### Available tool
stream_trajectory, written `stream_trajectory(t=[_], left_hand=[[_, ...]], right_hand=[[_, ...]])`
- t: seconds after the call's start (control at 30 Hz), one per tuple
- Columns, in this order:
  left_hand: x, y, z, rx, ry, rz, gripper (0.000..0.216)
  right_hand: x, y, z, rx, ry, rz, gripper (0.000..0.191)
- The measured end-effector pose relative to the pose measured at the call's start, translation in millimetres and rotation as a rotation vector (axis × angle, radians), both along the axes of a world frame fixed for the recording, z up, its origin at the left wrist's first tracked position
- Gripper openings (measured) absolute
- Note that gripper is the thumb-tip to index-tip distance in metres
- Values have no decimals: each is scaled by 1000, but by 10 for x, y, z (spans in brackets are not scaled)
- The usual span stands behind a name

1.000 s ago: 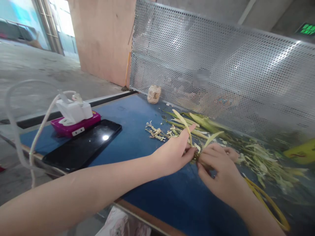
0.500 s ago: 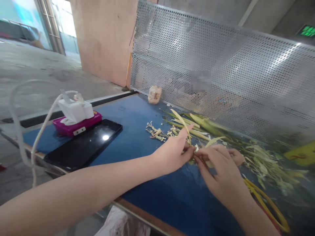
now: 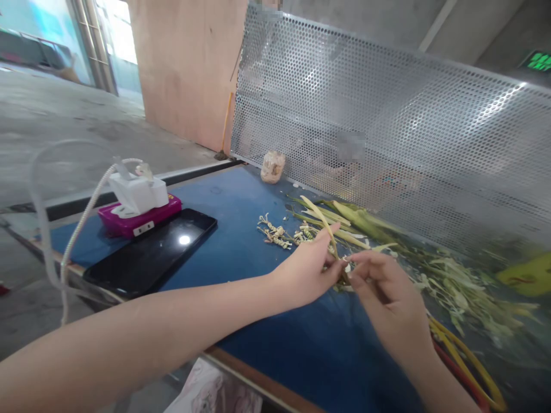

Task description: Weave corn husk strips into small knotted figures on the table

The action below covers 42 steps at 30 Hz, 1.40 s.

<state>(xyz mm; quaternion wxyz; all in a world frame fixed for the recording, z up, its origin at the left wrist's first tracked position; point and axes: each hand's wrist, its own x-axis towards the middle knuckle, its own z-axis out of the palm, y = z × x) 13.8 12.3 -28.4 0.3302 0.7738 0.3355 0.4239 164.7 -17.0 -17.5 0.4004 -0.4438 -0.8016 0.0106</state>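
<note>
My left hand [image 3: 307,272] is closed, with a pale yellow-green leaf strip [image 3: 317,212] rising between thumb and fingers. Close against its fingertips, my right hand [image 3: 390,295] has thumb and forefinger pinched together beside a small whitish bit; what exactly they grip is too small to tell. Small knotted, braided plant pieces [image 3: 274,234] lie left of my left hand on the blue tabletop [image 3: 241,264]. Behind both hands are long green stalks and husk-like leaves [image 3: 361,218]. A loose heap of shredded leaves [image 3: 460,287] spreads to the right.
A black phone [image 3: 155,252] lies at the left beside a magenta power strip [image 3: 142,221] with white plugs [image 3: 140,192] and cables. A perforated metal screen [image 3: 365,97] borders the back, near a wrapped roll [image 3: 272,167]. Yellow loops [image 3: 473,358] lie at the lower right.
My right hand has drawn slightly back from the left, and its other fingers have curled in. My left hand keeps its hold on the strip. The view has shifted a little.
</note>
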Motion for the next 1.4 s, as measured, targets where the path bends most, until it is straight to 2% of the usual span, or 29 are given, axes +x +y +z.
stream_trajectory(t=[0.17,0.4,0.63,0.83,1.03,1.23,1.4], left_hand=[[9,8,-9,-72,-27,7,63],[25,-18,-26,-167,-101,0,62],[21,-12,-28,-210,-161,-20,62],[28,7,-43,-311,-216,-26,62],[56,43,-99,-299,-249,-36,60],[60,68,-23,-537,-326,9,62],[85,83,40,-700,-454,59,51]], right_hand=[[-35,30,-78,95,-98,-46,13],[-33,33,-70,222,-160,-65,12],[-16,37,-77,157,-165,-47,18],[20,54,-86,208,-241,-16,21],[0,49,-141,366,-393,-31,31],[59,79,-139,525,-574,22,50],[78,52,-21,561,-442,44,45]])
